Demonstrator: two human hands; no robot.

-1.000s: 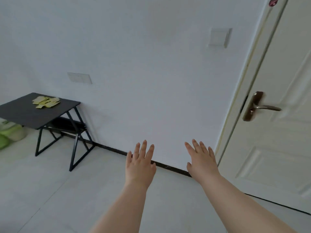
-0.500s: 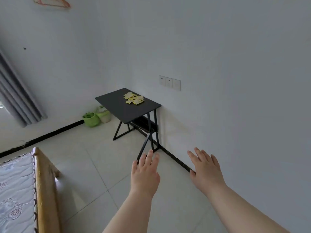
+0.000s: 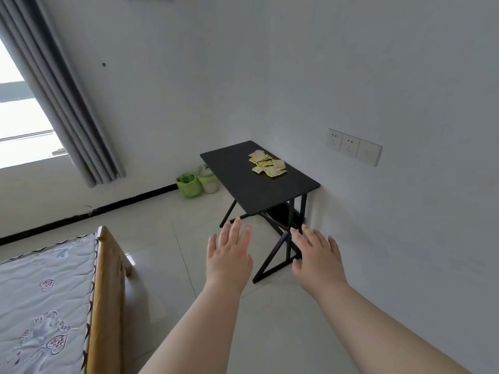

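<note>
White walls and pale floor tiles (image 3: 172,298) are framing a bedroom corner. Low in the view, the left grip (image 3: 229,255), a bare hand, is reaching forward palm down with its fingers straight and slightly spread, holding nothing. The right grip (image 3: 316,257) is stretching out beside it in the same flat, fully open way, also holding nothing, and its fingertips are overlapping the lower frame of the desk in the view. Whether they are touching it cannot be told.

Just beyond both hands, the small black rectangular desk (image 3: 243,182) with thin black metal legs is standing against the right-hand wall. Its long axis is running along that wall, away from the person and toward the room corner, with one short end facing the hands. A loose heap of small yellow paper packets (image 3: 267,164) is lying on the far half of the top, on the wall side.

Past the desk, a green soft container (image 3: 189,184) and a pale one (image 3: 210,182) are sitting on the floor in the corner. A white socket panel (image 3: 353,147) is showing on the right wall, a grey curtain (image 3: 67,103) is hanging at the left, and a wooden bed frame (image 3: 104,279) with a patterned mattress (image 3: 40,292) is filling the lower left.
</note>
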